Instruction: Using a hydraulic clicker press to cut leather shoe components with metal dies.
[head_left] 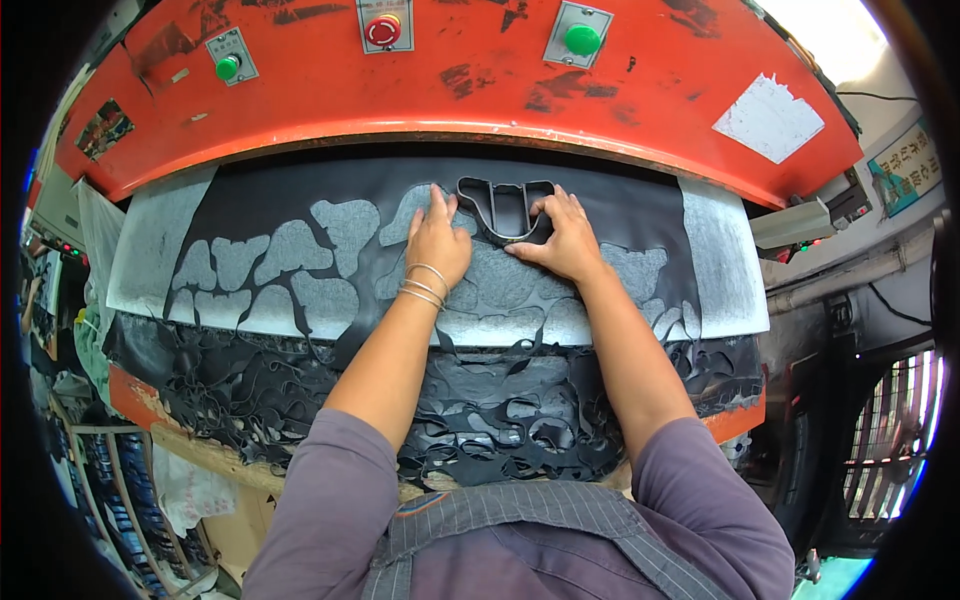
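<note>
A dark metal cutting die (495,208) with a curved outline and inner bars lies on a black leather-like sheet (300,190), near the sheet's far edge. My right hand (568,238) grips its right side, the thumb at the near rim and the fingers over the right edge. Just left of the die, my left hand (440,245) rests with its fingers stretched forward over a cut-out gap, holding nothing. Several rounded gaps in the sheet show the pale, scuffed board (150,260) beneath. Bangles circle my left wrist.
Across the far side stands a red press beam (300,100) with green buttons (582,40) and a red stop button (383,31). Tangled black scraps (480,420) hang along the board's near edge. A metal rack (120,490) stands at lower left, a barred window (888,440) at right.
</note>
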